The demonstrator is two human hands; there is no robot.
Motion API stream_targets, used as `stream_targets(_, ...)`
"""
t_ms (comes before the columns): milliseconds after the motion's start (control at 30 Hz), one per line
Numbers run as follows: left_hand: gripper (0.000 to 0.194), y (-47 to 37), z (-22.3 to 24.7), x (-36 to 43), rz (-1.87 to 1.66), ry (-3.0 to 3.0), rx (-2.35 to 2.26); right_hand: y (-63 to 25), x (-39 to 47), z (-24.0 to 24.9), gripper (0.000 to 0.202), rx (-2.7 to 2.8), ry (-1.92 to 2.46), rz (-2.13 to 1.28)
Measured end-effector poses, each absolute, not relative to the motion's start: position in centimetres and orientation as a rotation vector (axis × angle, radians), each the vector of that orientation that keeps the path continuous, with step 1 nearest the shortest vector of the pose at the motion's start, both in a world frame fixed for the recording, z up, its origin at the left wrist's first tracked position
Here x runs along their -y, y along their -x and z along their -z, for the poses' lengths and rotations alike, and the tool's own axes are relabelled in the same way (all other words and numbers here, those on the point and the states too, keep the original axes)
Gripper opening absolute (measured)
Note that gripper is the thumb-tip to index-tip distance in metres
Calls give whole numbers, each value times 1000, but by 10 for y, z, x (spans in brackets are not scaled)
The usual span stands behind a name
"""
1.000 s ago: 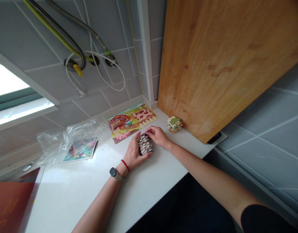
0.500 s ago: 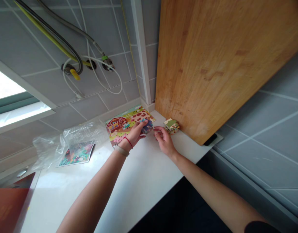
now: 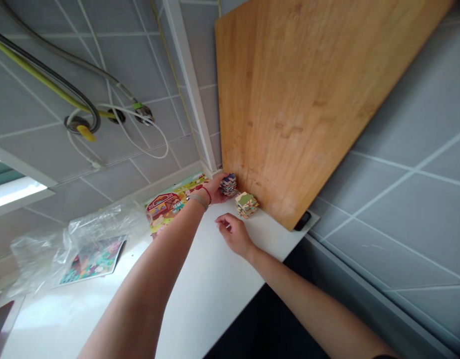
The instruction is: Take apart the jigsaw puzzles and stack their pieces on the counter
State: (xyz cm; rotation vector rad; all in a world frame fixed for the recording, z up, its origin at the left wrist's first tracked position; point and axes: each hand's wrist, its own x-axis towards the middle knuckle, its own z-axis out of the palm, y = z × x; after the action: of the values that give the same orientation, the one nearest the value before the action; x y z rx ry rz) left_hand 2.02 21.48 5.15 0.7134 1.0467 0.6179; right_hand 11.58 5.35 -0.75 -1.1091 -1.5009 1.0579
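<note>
My left hand is closed around a stack of puzzle pieces, standing low at the foot of the wooden board. Whether this stack rests on the counter, I cannot tell. Beside it lies a second, looser stack of puzzle pieces, with a green and cream piece on top. My right hand hovers over the white counter in front of the stacks, its fingers curled in with nothing visible in them. A colourful farm picture sheet with a red barn is partly covered by my left hand and forearm.
The large wooden board leans against the tiled wall on the right, a dark object at its lower corner. On the left, a clear plastic bag partly covers a printed card. Hoses and cables hang on the wall.
My left hand has moved right, taking its stack from over the farm picture to beside the loose stack. My right hand has drawn away from that stack. The view has shifted right.
</note>
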Motion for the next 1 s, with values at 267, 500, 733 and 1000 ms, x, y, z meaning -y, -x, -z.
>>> stream_targets(267,41,18,-79,-170,-668,-593,-1199,-119,-49,3,13,1461,1066,-1024)
stream_targets(500,33,14,-78,-63,-604,-559,-1169,-153,5,1,58,1550,1240,-684)
stream_targets(733,45,-54,-56,-35,-479,-600,-1089,-204,26,-11,94,1589,1422,-478)
stream_targets(1000,41,-86,-62,-47,-438,-700,-1175,-226,19,-17,46,1531,1301,-331)
